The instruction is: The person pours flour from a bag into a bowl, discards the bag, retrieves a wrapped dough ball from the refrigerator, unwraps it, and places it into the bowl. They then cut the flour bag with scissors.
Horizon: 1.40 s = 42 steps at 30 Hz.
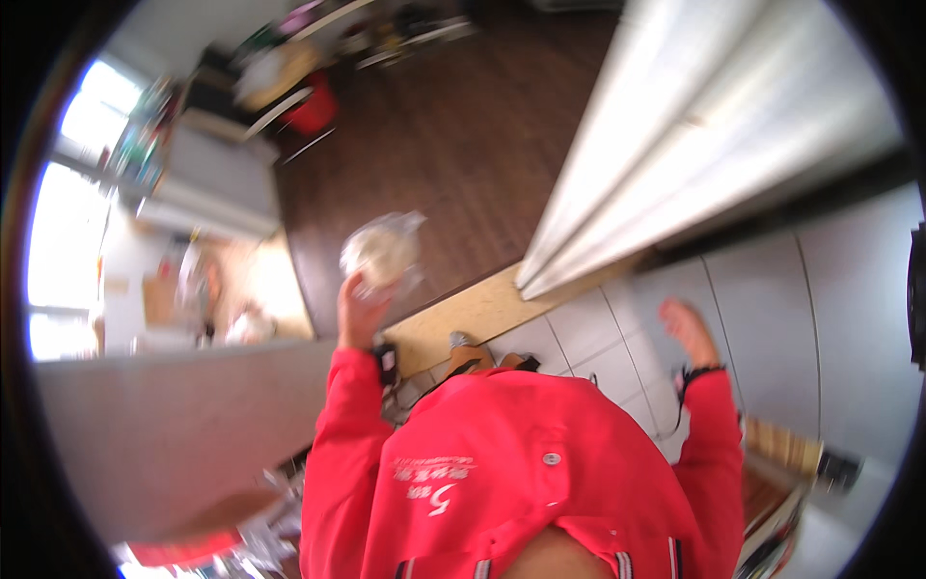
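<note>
My left hand (359,313) holds a clear plastic bag (382,253) with something pale and rounded inside, blurred by motion. It is raised over the threshold between the tiled and wooden floors. To the right, over the grey-white tiles, my right hand (686,329) hangs with nothing in it, its fingers loosely bent and blurred. Both arms are in red sleeves, and a dark band circles the right wrist.
A tall white door or curtain panel (651,152) rises at the right. Dark wood flooring (448,159) lies ahead past a pale threshold (434,318). At left are a grey partition wall (188,420), a cluttered counter (278,282) and a red bin (315,107).
</note>
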### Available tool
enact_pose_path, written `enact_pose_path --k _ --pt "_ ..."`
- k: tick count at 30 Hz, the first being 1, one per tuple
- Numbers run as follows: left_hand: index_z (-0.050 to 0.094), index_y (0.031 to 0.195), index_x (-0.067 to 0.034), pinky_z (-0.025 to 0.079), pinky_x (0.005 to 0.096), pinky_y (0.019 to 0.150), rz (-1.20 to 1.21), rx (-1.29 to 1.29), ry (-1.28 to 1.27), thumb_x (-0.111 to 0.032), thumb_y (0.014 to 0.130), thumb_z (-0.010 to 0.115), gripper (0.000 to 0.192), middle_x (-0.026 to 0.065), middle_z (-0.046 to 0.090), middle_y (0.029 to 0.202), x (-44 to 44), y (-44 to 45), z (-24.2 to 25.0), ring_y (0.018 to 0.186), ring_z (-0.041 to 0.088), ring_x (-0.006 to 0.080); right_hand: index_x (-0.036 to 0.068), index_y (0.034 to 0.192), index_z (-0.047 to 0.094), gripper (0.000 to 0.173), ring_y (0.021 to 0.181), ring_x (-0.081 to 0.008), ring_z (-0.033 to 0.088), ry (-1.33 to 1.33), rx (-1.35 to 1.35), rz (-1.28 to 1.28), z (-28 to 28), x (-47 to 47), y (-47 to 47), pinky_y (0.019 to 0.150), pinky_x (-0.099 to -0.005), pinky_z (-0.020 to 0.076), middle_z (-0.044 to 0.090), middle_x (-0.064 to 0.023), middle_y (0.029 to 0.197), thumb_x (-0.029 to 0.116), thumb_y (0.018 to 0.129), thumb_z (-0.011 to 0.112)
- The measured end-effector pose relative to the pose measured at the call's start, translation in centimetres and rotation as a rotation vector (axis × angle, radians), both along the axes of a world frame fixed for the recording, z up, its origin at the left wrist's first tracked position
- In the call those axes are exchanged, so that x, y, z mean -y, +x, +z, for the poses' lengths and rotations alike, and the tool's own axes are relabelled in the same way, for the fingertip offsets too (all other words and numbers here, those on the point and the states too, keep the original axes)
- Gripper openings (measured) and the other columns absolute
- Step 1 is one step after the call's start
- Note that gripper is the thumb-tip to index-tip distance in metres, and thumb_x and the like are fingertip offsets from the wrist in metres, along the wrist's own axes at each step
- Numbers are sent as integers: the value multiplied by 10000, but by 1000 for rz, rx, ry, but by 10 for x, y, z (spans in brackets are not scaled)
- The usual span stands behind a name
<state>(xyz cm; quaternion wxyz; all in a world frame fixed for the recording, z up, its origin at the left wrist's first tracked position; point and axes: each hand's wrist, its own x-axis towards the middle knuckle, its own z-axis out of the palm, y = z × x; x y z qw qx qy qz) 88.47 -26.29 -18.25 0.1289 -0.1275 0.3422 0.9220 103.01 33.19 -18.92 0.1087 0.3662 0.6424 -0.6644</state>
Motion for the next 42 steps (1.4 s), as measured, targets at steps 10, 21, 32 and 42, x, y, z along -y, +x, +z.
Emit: enact_pose_path --k 10,21,32,42 --pt "375 1318 -30 430 415 964 -169 -121 142 -152 820 607 563 129 514 1246 -26 -28 26 1122 525 270 4 1296 415 569 1002 -150 567 -225 -365 813 51 320 -174 855 -293 439 595 -71 1115 357 883 586" --pt "538 1112 -95 480 355 811 75 11 -133 -273 887 598 293 39 597 1047 34 -30 -2 967 578 157 10 1116 547 376 866 -108 583 -240 -402 837 47 438 -242 709 -258 502 604 -42 1002 256 851 649" --pt "584 1094 -25 501 312 786 -18 -77 339 -298 895 562 338 63 634 1004 57 -40 -14 892 607 153 12 1079 578 333 887 -118 568 -158 -481 793 47 506 -247 742 -282 473 621 -52 982 227 842 670" --pt "539 1165 -29 499 370 836 144 98 414 -210 871 603 352 95 623 1061 97 -52 -26 949 601 211 66 944 545 145 749 -133 595 -651 -214 747 66 495 -300 709 -289 502 609 -34 842 209 927 533"
